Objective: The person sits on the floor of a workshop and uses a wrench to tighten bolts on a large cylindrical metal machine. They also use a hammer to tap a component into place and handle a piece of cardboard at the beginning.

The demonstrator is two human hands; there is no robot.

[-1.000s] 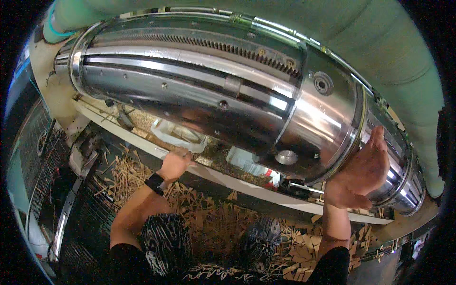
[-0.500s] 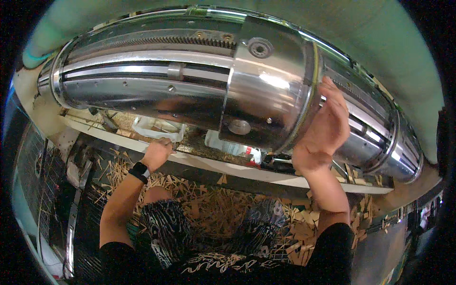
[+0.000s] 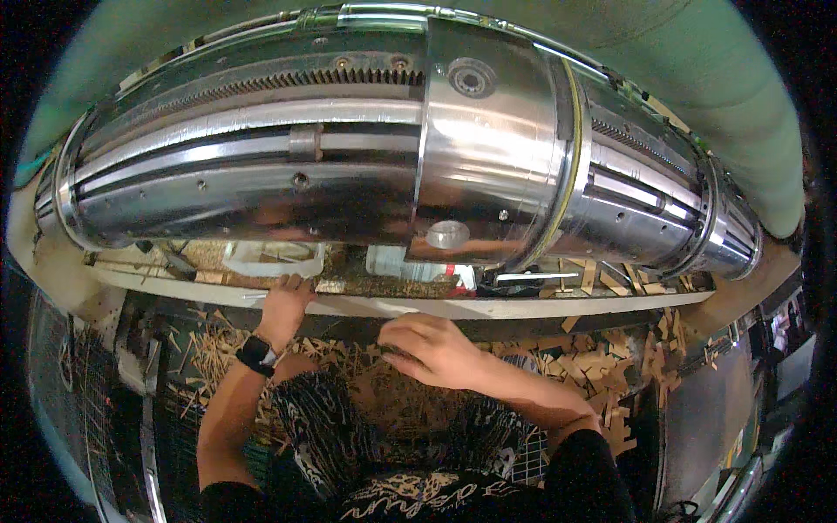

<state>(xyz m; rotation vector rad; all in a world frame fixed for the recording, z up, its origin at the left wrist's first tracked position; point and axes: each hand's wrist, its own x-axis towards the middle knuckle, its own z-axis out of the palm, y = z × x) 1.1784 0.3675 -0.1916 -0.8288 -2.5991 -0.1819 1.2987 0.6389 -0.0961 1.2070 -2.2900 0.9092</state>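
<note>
A big shiny metal drum (image 3: 488, 148) blocks my way ahead, from one side almost to the other. Behind it, a green cover (image 3: 741, 105) takes up more room. I could slip a hand into the thin gap between the drum and the pale beam (image 3: 506, 308), but a white tray (image 3: 253, 268) and a white tub (image 3: 388, 261) fill some of it. My left hand (image 3: 289, 307) blocks the spot near the tray. My right hand (image 3: 427, 350) has some room above the patterned trousers (image 3: 318, 427).
</note>
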